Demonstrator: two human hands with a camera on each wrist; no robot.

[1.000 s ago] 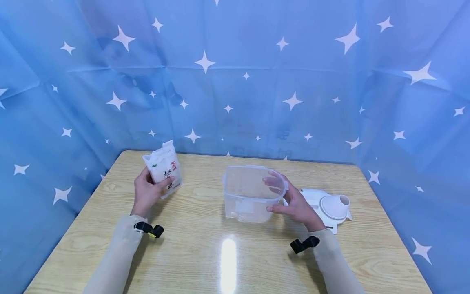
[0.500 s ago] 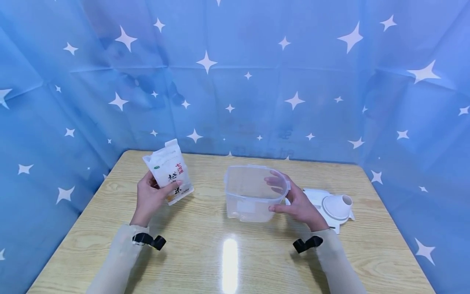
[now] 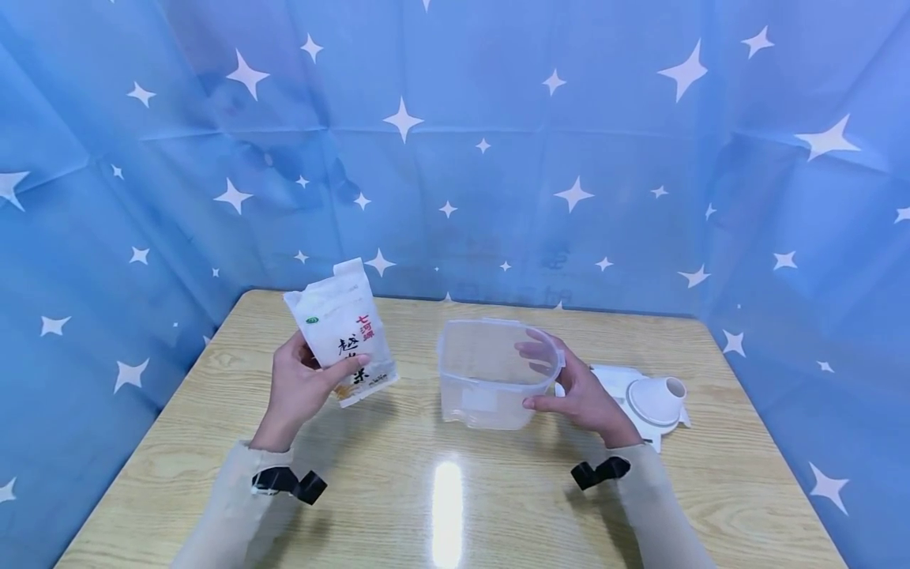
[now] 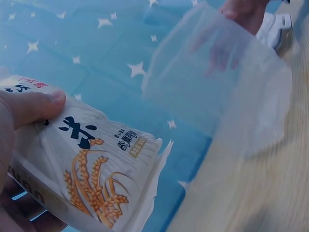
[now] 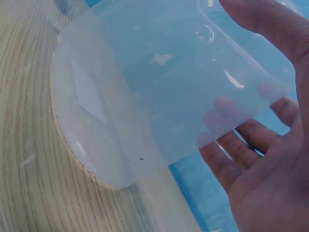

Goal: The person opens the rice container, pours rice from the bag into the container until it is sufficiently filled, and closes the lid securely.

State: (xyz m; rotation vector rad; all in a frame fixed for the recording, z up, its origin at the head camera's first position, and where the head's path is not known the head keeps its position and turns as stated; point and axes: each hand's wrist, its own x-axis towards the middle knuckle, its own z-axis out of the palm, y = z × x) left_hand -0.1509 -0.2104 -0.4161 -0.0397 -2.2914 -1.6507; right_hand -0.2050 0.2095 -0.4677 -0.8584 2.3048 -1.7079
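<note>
My left hand (image 3: pixel 302 387) grips a white bag of rice (image 3: pixel 348 332), its thumb across the printed front and its fingers behind. Orange grain ears (image 4: pixel 96 186) are printed on the bag's lower part in the left wrist view. The bag is tilted and held over the table, left of a clear plastic container (image 3: pixel 479 407). My right hand (image 3: pixel 586 399) holds that container by its right side, thumb toward the front and fingers spread on the far wall, seen through the plastic. The container stands open at the top, with a pale label (image 5: pixel 87 92) on it.
A white flat part with a round spout (image 3: pixel 657 399), perhaps a lid, lies on the wooden table (image 3: pixel 370 506) to the right, partly behind my right hand. A blue star-patterned curtain (image 3: pixel 455 158) hangs along the table's back and sides.
The left hand has lifted the bag of rice and brought it rightward, nearer the container and closer to the camera. The right hand keeps its hold on the container, which stays in place.
</note>
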